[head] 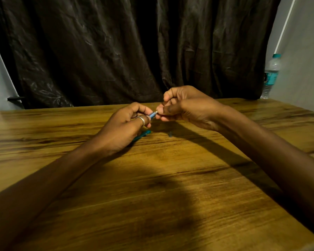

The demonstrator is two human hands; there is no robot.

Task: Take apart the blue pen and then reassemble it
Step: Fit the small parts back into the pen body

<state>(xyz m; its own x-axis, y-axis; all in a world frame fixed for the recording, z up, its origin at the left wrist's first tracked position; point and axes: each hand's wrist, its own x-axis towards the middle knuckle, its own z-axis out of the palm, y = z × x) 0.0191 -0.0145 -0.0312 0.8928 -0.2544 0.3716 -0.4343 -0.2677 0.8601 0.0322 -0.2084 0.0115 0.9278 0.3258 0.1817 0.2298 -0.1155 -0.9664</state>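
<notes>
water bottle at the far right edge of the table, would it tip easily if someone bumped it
Probably yes. The water bottle stands upright and looks tall and narrow, so a knock near its cap would likely topple it. It looks like thin clear plastic, so likely light; how full it is cannot be told. Once down, its round body would probably roll on the wooden table.

No legible text; bottle label [270, 77] unreadable.

Water bottle [271, 75] beside dark curtain [116, 51], wooden table [152, 196].
</notes>
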